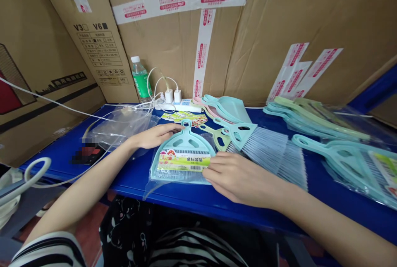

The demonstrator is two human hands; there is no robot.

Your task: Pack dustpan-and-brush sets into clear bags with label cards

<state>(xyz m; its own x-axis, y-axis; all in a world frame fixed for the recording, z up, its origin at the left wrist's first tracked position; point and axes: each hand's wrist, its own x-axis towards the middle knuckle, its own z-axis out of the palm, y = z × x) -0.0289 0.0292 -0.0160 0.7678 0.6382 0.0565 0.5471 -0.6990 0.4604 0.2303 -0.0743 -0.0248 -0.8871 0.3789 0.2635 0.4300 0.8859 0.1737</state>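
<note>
A light-blue dustpan and brush set [182, 141] lies in a clear plastic bag near the table's front edge, with a printed label card [176, 160] over the bristles. My left hand [156, 135] is closed at its handle, fingertips on the left side of the neck. At the lower right edge of the set, my right hand [237, 178] pinches the bagged edge beside the card; its thumb is partly hidden. Just beyond my right hand lie loose blue brushes [263, 143] and a green brush [221, 139].
Several dustpans [229, 108] lie at the back, beside loose label cards [186, 117]. More dustpans [310, 118] and a bagged set [353, 163] are at the right. A power strip [180, 106], bottle [141, 79], plastic bags [120, 124] and cables occupy the left; cardboard boxes [173, 48] stand behind.
</note>
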